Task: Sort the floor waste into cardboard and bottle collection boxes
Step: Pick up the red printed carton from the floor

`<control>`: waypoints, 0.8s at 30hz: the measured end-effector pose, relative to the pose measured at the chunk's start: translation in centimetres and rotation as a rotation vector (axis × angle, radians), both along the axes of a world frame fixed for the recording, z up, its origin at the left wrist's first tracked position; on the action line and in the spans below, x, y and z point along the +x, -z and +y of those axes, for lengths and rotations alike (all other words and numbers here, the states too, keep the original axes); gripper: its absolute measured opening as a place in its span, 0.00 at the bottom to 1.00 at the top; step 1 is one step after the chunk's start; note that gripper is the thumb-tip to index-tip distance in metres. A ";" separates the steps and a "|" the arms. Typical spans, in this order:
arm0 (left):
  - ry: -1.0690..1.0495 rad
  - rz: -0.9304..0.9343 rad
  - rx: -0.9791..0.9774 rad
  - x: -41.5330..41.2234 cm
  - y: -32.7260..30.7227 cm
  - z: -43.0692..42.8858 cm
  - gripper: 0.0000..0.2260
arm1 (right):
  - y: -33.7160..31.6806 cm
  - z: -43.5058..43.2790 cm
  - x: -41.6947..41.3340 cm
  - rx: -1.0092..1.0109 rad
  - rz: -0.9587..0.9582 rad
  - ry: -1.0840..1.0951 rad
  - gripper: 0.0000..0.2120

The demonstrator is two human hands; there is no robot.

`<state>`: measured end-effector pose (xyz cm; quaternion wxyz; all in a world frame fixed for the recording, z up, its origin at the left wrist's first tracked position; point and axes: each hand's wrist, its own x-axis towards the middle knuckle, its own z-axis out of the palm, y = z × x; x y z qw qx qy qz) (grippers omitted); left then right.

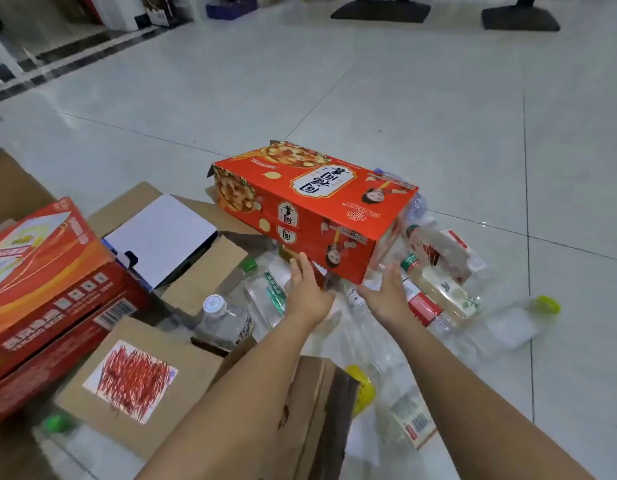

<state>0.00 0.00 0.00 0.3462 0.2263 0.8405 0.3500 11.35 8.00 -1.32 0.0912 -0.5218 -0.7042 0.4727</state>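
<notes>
I see pale glossy floor tiles (pixel 404 98) strewn with clear plastic bottles (pixel 435 282) and brown cartons (pixel 196 358). The orange box (pixel 310 209) lies tilted atop them. The left hand (pixel 308 289) and right hand (pixel 390 296) reach toward its near edge, fingers straight, holding nothing

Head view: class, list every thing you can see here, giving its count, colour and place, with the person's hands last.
printed carton: one, orange-red, centre, lying on the bottles
red cartons: seemingly two stacked, red, far left
labelled box: one, brown with a red-scribbled white label, lower left
white sheet: one, white, left of centre, among brown cardboard flaps
plastic bottles: many, exact count unclear, clear with green, white or yellow caps, on the floor from centre to right
black bases: two, black, top edge
floor: one, white tiles, throughout
left hand: one, open, at the printed carton's near edge
right hand: one, open, below its near corner
</notes>
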 end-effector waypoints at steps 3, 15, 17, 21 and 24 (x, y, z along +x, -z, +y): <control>-0.247 -0.417 0.175 -0.4 0.1 2.5 0.39 | 0.0 0.9 -1.0 0.014 0.196 0.030 0.48; -0.488 -0.980 0.362 -0.1 0.2 4.2 0.34 | -0.1 1.7 -0.4 0.616 -0.134 -0.197 0.39; -0.493 -0.975 0.353 0.3 0.8 4.6 0.35 | -0.4 1.6 -0.4 0.627 -0.132 -0.204 0.38; -0.441 -0.938 0.321 1.0 1.1 4.8 0.44 | -0.7 1.4 -1.0 0.654 -0.066 -0.162 0.29; -0.376 -0.880 0.268 1.6 0.5 4.9 0.59 | -1.1 1.8 -1.5 0.503 0.077 -0.031 0.23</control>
